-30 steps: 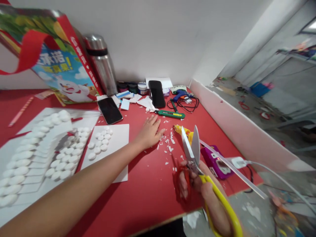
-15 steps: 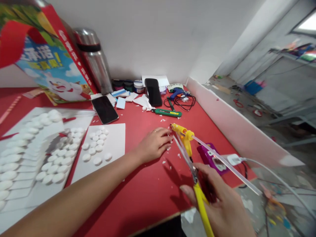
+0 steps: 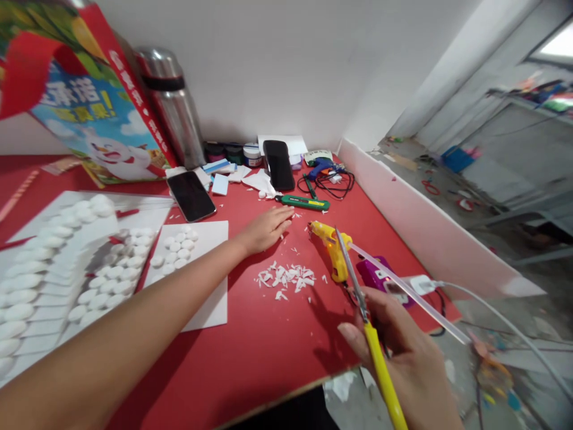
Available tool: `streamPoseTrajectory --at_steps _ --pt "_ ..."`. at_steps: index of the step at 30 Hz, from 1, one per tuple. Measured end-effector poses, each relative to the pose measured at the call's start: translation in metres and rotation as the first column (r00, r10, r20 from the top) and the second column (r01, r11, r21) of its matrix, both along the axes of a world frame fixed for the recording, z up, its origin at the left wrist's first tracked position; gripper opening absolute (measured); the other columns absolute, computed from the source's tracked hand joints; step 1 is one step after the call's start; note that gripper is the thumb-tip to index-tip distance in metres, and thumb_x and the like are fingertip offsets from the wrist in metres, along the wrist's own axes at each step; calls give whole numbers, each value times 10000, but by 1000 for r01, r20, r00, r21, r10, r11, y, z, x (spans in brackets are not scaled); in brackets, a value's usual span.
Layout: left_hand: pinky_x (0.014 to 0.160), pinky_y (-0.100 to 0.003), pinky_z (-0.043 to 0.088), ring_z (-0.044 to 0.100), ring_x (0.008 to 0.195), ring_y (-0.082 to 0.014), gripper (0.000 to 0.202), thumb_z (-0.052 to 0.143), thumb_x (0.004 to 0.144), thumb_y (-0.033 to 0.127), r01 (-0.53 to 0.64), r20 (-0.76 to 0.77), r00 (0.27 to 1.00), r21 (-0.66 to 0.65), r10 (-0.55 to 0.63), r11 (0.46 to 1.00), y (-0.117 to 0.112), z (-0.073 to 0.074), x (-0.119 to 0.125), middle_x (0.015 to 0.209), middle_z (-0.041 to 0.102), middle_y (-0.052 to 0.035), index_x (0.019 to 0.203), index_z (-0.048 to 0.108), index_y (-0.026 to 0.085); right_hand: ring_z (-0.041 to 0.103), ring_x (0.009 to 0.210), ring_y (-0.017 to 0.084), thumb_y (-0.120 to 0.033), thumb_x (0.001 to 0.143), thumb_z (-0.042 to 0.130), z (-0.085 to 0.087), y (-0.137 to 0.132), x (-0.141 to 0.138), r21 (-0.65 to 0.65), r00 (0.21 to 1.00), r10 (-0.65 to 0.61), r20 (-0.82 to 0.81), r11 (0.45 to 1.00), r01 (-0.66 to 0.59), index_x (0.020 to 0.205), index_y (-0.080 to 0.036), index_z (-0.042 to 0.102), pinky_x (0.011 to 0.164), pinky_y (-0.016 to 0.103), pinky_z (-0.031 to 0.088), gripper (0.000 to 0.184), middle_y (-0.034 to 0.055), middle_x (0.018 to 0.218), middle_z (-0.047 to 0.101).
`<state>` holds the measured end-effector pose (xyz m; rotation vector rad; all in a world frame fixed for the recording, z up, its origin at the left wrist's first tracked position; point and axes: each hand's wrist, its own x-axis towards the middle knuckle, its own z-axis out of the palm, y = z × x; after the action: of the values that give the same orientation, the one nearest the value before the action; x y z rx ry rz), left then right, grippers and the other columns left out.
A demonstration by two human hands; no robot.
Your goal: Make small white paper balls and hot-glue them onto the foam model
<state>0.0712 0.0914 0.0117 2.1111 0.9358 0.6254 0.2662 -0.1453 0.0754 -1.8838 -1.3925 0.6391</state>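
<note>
My left hand (image 3: 265, 229) lies palm down on the red table, its fingers stretched out beside a green utility knife (image 3: 304, 203). No object shows in it. Yellow-handled scissors (image 3: 358, 292) rest in my right hand (image 3: 403, 346), held above the table's front right, blades pointing up and away from me. The blades look closed together. Between my hands is a loose heap of small white scraps (image 3: 289, 276). A yellow glue gun (image 3: 333, 254), with a long clear glue stick (image 3: 412, 292) out of its back, lies just past the scissors.
White round pieces (image 3: 110, 283) and stacked white strips cover sheets at left. Two phones (image 3: 191, 196), a steel flask (image 3: 172, 113) and a printed box (image 3: 102, 119) stand farther back. A purple power strip (image 3: 373, 273) with a white plug sits right, near a low white wall (image 3: 430, 233).
My left hand has moved left and away from me, off the spot near the glue gun's tip, uncovering the white scraps. My right hand has shifted slightly right with the scissors.
</note>
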Motion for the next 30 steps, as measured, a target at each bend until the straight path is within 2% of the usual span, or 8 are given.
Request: streamPoseTrajectory --at_steps 4,8,14,16,18,20,25,30 --pt "1311 -425 116 251 1589 -209 590 302 1064 393 199 -244 955 93 -171 976 14 -9 11 1683 341 -124 1569 409 108 678 738 167 -463 877 727 -5 -2 2 37 996 21 82 999 -24 1216 -248 657 684 236 561 408 20 935 741" --pt "1316 -433 116 272 1581 -205 595 276 1069 405 191 -278 947 85 -161 978 8 -6 13 1673 359 -115 1565 417 109 678 712 159 -442 870 741 -6 -2 1 31 993 99 71 994 -102 1212 -261 647 625 217 559 398 6 908 739" --pt "1296 -422 252 404 1522 -191 525 322 1080 459 292 -38 954 -111 -298 950 -68 10 -28 1597 497 -50 1488 555 226 718 846 195 -434 892 721 -9 -7 7 40 995 76 59 996 -78 1254 -247 636 735 259 599 416 59 1063 750" --pt "1288 -407 283 386 1532 -187 530 334 1079 488 178 22 984 -158 -176 971 -94 15 -40 1609 482 -42 1508 534 249 718 834 189 -408 898 720 -10 -9 11 17 994 97 51 995 -98 1274 -250 620 721 252 599 420 53 1046 749" --pt "1299 -460 251 322 1563 -217 586 310 1077 514 -123 -16 992 -115 122 986 -108 15 -42 1654 406 -78 1549 473 207 712 815 178 -398 900 721 -10 -10 13 10 994 96 45 995 -97 1277 -258 610 708 243 596 417 39 1024 746" --pt "1307 -511 200 262 1585 -254 649 296 1073 512 -228 -123 968 -43 221 973 -112 10 -33 1676 345 -135 1578 403 119 708 816 172 -394 901 722 -11 -10 12 10 994 98 41 995 -99 1274 -264 608 717 242 595 410 32 1032 744" --pt "1308 -491 216 362 1544 -247 586 242 1094 407 -62 -162 984 46 68 997 -120 0 11 1614 460 -144 1520 476 80 719 801 175 -382 890 737 -8 -13 8 43 991 114 66 992 -117 1275 -251 608 674 235 591 426 43 1032 750" --pt "1248 -507 350 509 1441 -259 472 334 1076 334 115 -49 993 69 -112 991 -172 5 42 1514 586 -138 1443 574 159 730 745 179 -372 873 747 11 -21 4 132 982 136 130 979 -153 1223 -240 638 601 218 583 390 46 950 756"
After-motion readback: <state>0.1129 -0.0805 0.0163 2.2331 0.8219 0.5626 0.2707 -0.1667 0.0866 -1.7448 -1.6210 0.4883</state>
